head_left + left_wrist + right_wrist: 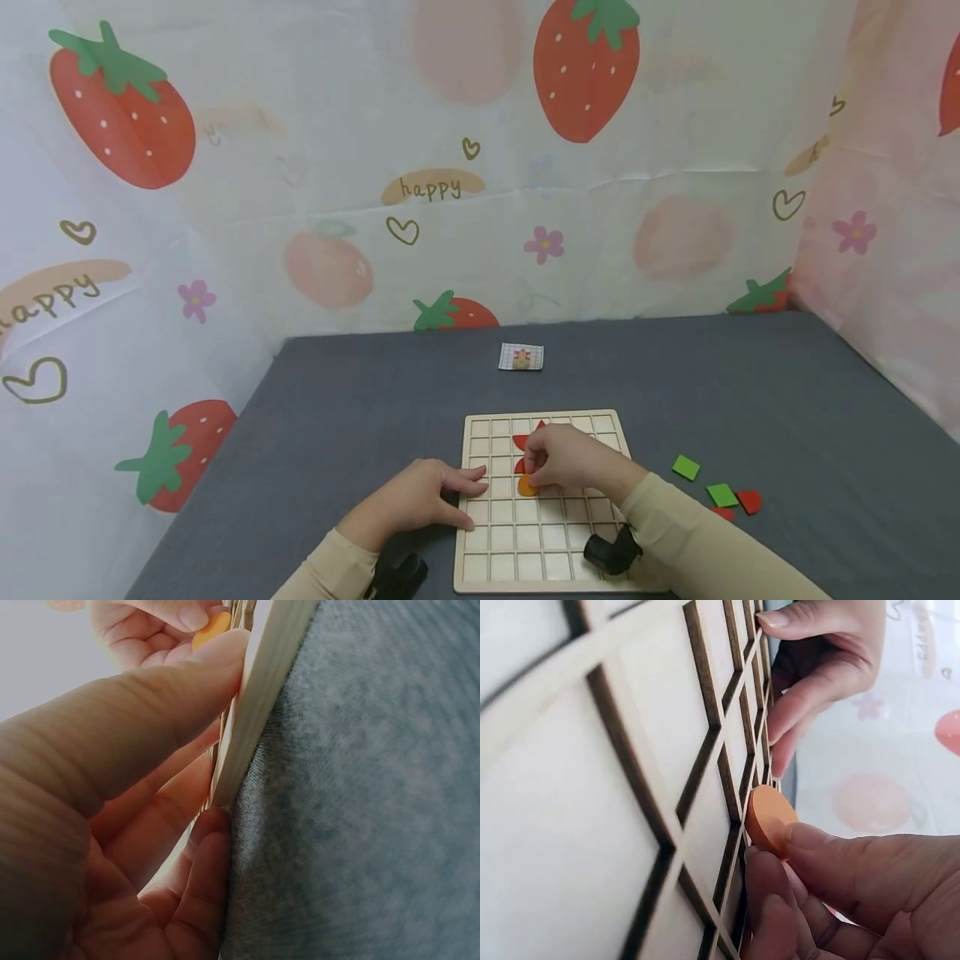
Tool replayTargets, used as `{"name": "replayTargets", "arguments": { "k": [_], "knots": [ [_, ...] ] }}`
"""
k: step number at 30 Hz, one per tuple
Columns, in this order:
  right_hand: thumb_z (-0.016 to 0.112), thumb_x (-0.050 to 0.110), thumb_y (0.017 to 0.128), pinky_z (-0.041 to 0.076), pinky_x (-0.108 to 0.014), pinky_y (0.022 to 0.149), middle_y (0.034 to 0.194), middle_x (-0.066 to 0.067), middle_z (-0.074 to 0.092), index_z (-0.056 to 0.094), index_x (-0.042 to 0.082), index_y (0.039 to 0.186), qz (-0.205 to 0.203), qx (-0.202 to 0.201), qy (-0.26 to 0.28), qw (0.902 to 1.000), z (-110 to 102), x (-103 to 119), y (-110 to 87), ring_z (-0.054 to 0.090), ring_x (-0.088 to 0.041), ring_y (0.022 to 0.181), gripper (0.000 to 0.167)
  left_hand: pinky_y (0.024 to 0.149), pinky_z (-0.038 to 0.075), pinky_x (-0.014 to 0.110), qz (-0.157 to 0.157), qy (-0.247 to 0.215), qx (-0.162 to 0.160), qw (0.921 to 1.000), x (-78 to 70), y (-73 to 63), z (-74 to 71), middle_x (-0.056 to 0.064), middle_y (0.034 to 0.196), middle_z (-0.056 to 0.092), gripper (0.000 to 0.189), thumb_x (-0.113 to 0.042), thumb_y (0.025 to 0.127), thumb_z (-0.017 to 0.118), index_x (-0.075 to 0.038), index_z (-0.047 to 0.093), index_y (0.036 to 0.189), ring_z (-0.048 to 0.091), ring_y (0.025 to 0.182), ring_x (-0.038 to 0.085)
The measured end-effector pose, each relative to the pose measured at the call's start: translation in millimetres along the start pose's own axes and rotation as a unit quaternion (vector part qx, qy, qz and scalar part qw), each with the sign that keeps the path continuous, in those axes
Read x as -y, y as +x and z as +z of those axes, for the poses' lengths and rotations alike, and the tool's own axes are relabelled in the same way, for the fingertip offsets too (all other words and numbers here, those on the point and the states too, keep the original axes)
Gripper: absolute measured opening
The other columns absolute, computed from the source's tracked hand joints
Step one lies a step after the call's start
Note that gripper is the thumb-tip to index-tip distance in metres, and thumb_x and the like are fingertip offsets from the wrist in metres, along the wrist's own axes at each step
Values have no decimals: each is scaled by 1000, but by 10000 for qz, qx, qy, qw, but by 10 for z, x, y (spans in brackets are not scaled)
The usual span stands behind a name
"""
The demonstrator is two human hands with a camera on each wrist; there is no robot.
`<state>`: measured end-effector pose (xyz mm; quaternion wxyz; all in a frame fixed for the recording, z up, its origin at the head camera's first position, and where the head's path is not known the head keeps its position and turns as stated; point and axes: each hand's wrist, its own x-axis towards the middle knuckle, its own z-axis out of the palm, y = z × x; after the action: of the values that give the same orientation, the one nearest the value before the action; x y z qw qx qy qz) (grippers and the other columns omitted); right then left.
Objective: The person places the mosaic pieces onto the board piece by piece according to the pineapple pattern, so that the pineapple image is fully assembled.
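Observation:
A pale wooden grid board [502, 569] lies on the table, divided into square cells by raised strips. My right hand [567, 457] pinches an orange disc [771, 817] between thumb and fingers, low over the cells. In the head view the orange disc [528, 486] sits just below a red piece [520, 467], partly hidden by the fingers. More red pieces [519, 442] lie higher in the grid. On the board's left edge rests my left hand [422, 497], its thumb and fingers spread. The left wrist view shows its thumb [217, 660] touching the wooden edge.
To the right of the board lie green squares [686, 467] and red rounded pieces [749, 502], one partly hidden by the sleeve. A small printed card [521, 357] with a gridded picture lies beyond the board on the dark grey cloth [375, 392]. Strawberry-patterned curtain [337, 100] surrounds the table.

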<state>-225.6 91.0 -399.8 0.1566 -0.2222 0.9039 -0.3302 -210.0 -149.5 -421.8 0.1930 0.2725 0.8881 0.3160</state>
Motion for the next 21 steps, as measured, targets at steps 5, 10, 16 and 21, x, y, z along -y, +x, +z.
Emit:
{"name": "replayTargets", "arguments": {
  "k": [5,10,16,21],
  "knots": [
    [73,2,72,42,-26,60,64,7,56,61,12,67,-15,-47,-89,9999,17,15,2,49,-10,62,17,97,39,34,31,-14,-29,10000,3,-6,1,-10,129,52,52,-35,68,77,-23,64,117,46,120,10],
    [74,0,71,41,-27,58,63,5,55,60,11,67,-7,-17,-147,9999,37,28,3,48,-11,61,18,97,39,35,89,19,-58,9999,0,-9,-4,-9,128,53,52,-35,68,77,-22,64,117,47,120,12],
    [74,2,72,42,-28,58,66,5,57,60,11,68,14,50,-127,9999,43,30,-6,49,-11,62,17,97,39,36,-4,24,-14,10000,7,5,5,-11,129,52,52,-35,68,77,-24,64,117,46,120,12],
    [73,2,72,42,-28,58,66,6,55,60,13,67,-254,-52,-301,9992,-38,-4,-7,49,-12,63,18,97,39,36,-50,-3,-10,10000,18,15,14,-11,129,52,52,-34,68,77,-24,64,117,46,120,11]
  ]
}}
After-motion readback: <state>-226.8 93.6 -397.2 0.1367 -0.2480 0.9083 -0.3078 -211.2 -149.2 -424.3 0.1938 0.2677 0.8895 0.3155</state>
